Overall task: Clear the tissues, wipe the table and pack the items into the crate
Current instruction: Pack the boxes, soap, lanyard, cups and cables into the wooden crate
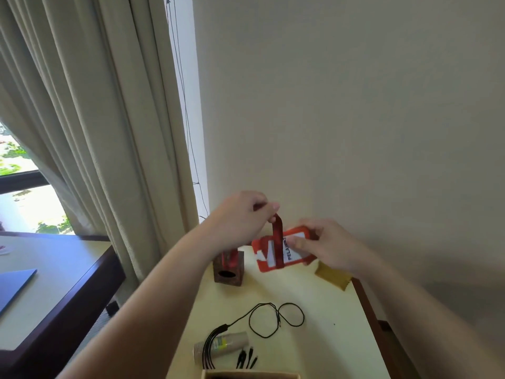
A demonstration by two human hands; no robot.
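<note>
- Head view: 2 bare hands hold a red badge holder (282, 250) above the far end of the table (336, 337), near the wall.
- Left hand (243, 217) pinches the red strap (277, 231) at its top, fingers closed on it; strap runs down to the holder.
- Right hand (325, 247) clamps the holder's right edge, thumb across the card face.
- Judged light, flat, semi-stiff; strap limp, will dangle, so better gripped by the body.
- Crate (250, 374) rim at bottom edge, near side; cable (273, 318), paper cups (221, 346), wooden block (229, 269) not yet packed.
</note>
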